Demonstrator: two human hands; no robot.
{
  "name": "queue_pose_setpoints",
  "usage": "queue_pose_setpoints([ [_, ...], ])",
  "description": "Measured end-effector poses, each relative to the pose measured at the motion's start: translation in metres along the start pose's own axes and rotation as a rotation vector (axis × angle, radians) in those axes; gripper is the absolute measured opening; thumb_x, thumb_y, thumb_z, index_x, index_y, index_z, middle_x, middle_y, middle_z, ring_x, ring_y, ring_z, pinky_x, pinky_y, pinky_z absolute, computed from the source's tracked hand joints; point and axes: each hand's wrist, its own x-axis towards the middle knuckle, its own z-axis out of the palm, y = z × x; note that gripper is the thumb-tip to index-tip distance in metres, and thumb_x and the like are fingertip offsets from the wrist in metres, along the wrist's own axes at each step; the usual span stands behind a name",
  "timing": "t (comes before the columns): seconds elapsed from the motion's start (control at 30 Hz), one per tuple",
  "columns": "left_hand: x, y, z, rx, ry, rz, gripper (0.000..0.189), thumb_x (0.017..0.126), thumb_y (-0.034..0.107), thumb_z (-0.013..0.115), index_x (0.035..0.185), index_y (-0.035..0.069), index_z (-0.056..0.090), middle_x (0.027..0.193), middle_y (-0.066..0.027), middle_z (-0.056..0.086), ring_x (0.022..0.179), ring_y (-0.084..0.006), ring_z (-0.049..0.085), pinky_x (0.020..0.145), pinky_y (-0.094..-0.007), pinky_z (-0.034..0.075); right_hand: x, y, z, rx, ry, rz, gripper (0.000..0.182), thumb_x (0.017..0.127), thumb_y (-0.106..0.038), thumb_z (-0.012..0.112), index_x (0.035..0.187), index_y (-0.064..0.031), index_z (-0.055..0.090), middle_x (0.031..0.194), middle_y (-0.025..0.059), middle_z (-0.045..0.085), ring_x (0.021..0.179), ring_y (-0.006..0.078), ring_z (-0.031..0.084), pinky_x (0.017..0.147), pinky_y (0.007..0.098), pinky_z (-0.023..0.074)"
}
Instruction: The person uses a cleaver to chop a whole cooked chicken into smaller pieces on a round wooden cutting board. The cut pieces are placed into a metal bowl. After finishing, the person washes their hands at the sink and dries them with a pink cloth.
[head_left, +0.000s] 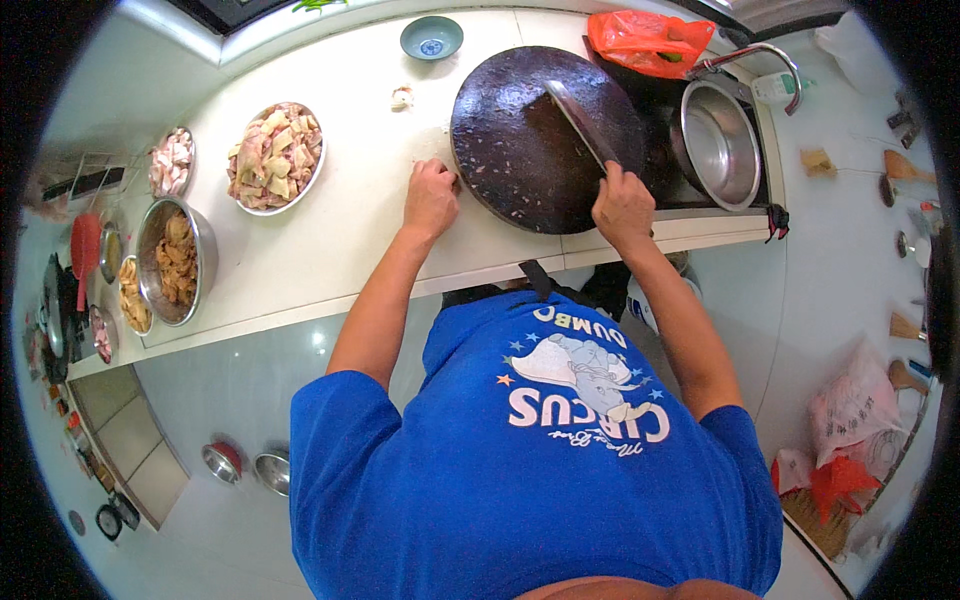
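Note:
A round, dark chopping block (525, 165) lies on the counter in front of me. My right hand (624, 202) is closed around the handle of a cleaver (574, 116), whose blade reaches up over the block, seen nearly edge-on. At the block's left edge, my left hand (432, 196) rests on the counter with its fingers curled; whether something small is in them cannot be told. A piece of garlic (402, 98) sits on the counter above that hand. Farther up stands a small green bowl (431, 39).
At left are a plate of chopped raw meat (276, 157), a steel bowl of browned meat (177, 259) and several smaller dishes. Right of the block are a steel basin (720, 146), a curved faucet (772, 49) and a red plastic bag (649, 41).

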Motion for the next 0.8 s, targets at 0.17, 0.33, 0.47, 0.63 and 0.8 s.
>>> queue_pose_setpoints([
  [0.17, 0.002, -0.005, 0.007, 0.065, 0.015, 0.003, 0.012, 0.08, 0.001, 0.059, 0.083, 0.0, 0.07, 0.088, -0.02, 0.064, 0.091, -0.0385, 0.06, 0.087, -0.0462, 0.049, 0.003, 0.003, 0.025, -0.133, 0.015, -0.068, 0.034, 0.08, -0.008, 0.063, 0.114, -0.0046, 0.059, 0.086, 0.0188, 0.058, 0.08, 0.0364, 0.063, 0.069, 0.0454, 0.0542],
  [0.33, 0.013, -0.011, 0.015, 0.052, 0.111, -0.111, 0.009, 0.08, 0.003, 0.06, 0.084, 0.001, 0.068, 0.084, -0.0205, 0.067, 0.085, -0.0392, 0.063, 0.081, -0.0486, 0.052, 0.011, -0.012, 0.034, -0.12, -0.006, -0.043, 0.032, 0.082, -0.009, 0.06, 0.114, -0.0042, 0.059, 0.087, 0.0175, 0.059, 0.081, 0.0355, 0.063, 0.072, 0.045, 0.0535],
  [0.47, 0.016, -0.016, 0.0, -0.117, 0.274, -0.317, 0.007, 0.078, 0.005, 0.063, 0.08, 0.001, 0.068, 0.08, -0.02, 0.07, 0.076, -0.0358, 0.068, 0.072, -0.0461, 0.054, 0.009, -0.027, 0.04, -0.05, -0.073, -0.04, 0.032, 0.084, -0.011, 0.059, 0.115, -0.0022, 0.061, 0.087, 0.0197, 0.061, 0.08, 0.0349, 0.063, 0.07, 0.0453, 0.0527],
  [0.63, 0.024, -0.023, -0.013, -0.163, 0.384, -0.43, 0.014, 0.075, 0.008, 0.068, 0.086, 0.0, 0.072, 0.075, -0.0163, 0.072, 0.067, -0.0274, 0.07, 0.069, -0.038, 0.057, 0.009, -0.037, 0.041, 0.016, -0.136, -0.078, 0.031, 0.084, -0.011, 0.058, 0.113, -0.0006, 0.06, 0.09, 0.0221, 0.063, 0.085, 0.0368, 0.064, 0.073, 0.046, 0.0536],
  [0.8, 0.037, 0.01, -0.029, -0.281, 0.386, -0.497, 0.016, 0.076, 0.005, 0.074, 0.09, -0.003, 0.071, 0.078, -0.0105, 0.072, 0.069, -0.018, 0.068, 0.07, -0.0313, 0.056, 0.016, -0.016, 0.018, 0.311, -0.279, -0.045, 0.026, 0.09, -0.022, 0.065, 0.105, -0.0011, 0.06, 0.094, 0.0243, 0.062, 0.091, 0.0411, 0.064, 0.078, 0.0484, 0.0534],
])
